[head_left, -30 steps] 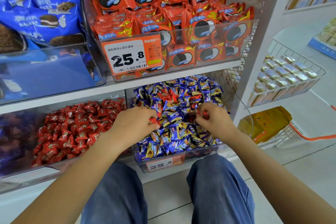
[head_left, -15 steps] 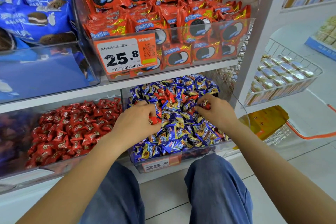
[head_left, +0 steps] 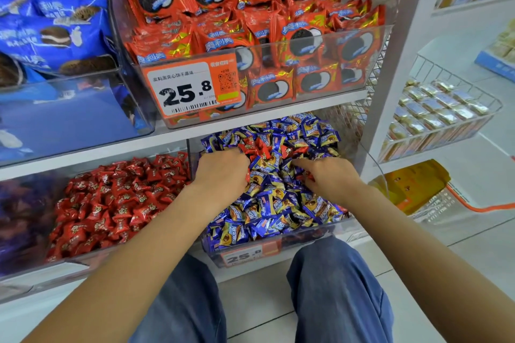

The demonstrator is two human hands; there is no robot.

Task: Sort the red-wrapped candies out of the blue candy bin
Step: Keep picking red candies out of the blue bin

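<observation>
Two hands work in the blue candy bin [head_left: 278, 252]. Over the last second both have moved from the front of the pile toward the back, where a cluster of red-wrapped candies [head_left: 257, 146] lies among the blue ones. The left hand [head_left: 221, 172], fingers curled, holds red wrappers at its thumb; the right hand [head_left: 327, 177] likewise pinches one. Neither has yet carried its catch to the red candy bin [head_left: 117, 203] alongside.

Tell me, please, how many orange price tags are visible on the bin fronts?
2. One large price tag is on the clear upper bin of red cookie packs; a smaller price tag is on the blue candy bin. Others may be out of view.
</observation>
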